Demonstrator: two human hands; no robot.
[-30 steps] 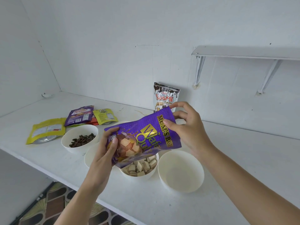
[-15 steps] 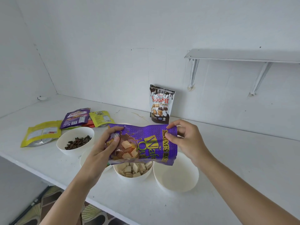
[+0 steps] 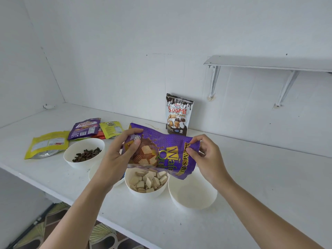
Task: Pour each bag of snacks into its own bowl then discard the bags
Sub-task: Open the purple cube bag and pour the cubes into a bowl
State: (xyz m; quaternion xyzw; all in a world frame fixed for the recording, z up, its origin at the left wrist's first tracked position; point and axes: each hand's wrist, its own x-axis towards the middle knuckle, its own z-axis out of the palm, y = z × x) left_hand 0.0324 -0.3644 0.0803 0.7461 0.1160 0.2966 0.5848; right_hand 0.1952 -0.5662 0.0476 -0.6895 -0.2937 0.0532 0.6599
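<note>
With our left hand [image 3: 116,159] gripping and our right hand [image 3: 208,159] pinching the purple wafer bag [image 3: 165,150] just above the wafer bowl [image 3: 143,194], we judge that bowl and the seed bowl [image 3: 71,162] filled, 1 empty bowl [image 3: 194,196] and the Soomi bag [image 3: 177,115] waiting, and the flat bags [image 3: 84,128] undiscarded.

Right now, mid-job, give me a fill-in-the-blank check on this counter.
1. The left hand and right hand both grip the ____ wafer bag.
2. The Soomi bag stands ____ against the wall.
3. The rightmost bowl is ____.
Missing words: purple, upright, empty.
</note>
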